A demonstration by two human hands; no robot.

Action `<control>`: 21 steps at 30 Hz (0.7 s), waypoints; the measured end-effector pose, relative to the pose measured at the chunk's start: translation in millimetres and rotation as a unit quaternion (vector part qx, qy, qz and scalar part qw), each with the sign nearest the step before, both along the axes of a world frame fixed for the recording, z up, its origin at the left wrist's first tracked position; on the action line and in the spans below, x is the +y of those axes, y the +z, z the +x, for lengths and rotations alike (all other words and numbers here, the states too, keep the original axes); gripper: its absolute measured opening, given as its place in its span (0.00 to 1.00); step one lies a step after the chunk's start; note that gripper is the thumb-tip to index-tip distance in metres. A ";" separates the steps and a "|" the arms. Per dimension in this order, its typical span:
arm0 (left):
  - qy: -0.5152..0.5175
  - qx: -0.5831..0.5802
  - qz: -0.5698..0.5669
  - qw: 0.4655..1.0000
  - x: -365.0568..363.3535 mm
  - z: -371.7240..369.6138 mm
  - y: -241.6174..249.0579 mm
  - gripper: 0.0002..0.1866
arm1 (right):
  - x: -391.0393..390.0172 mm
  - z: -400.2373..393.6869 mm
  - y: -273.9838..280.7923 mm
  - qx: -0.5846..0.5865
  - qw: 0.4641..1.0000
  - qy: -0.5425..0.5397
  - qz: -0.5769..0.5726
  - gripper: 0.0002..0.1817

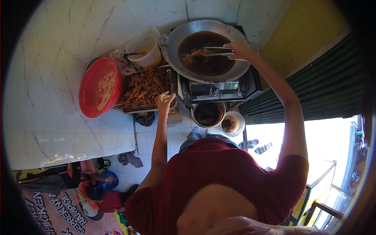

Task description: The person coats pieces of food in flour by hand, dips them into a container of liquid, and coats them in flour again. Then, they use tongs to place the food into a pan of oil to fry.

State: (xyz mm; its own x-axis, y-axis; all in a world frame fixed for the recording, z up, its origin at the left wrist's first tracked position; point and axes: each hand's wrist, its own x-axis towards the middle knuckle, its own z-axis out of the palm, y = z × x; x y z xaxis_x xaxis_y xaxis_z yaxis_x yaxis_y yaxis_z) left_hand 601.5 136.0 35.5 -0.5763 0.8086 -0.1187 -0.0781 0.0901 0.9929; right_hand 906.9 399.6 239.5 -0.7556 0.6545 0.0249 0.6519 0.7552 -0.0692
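Observation:
My right hand (239, 51) is closed around metal tongs (219, 54), whose tips reach into dark oil (196, 64) in a wide metal wok (172, 49). At the tips sits a pale brown fried piece (194, 56), partly in the oil. My left hand (165, 100), with yellowish smears on the fingers, is curled at the right edge of a tray (137, 110). What its fingers grip, if anything, cannot be made out. Brown fried pieces (145, 88) are heaped on that tray.
A red basin (91, 92) with pale crumbs tilts left of the tray, near a white bucket (147, 47). Below the stove (213, 89) stand a dark-filled pot (208, 114) and a white pail (237, 121). Another person (111, 199) is at lower left beside a blue container (109, 182).

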 end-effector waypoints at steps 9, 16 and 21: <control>-0.006 -0.006 -0.013 1.000 -0.1 -0.7 0.5 0.31 | -2.5 4.5 -2.3 0.011 1.000 -0.028 -0.006 0.28; 0.001 -0.014 -0.015 1.000 -0.8 1.3 2.7 0.33 | -19.9 6.4 27.1 -0.017 0.998 -0.048 -0.036 0.29; 0.000 -0.010 -0.009 1.000 0.3 -0.2 -1.4 0.33 | -22.8 18.3 42.8 -0.020 0.999 0.005 0.039 0.31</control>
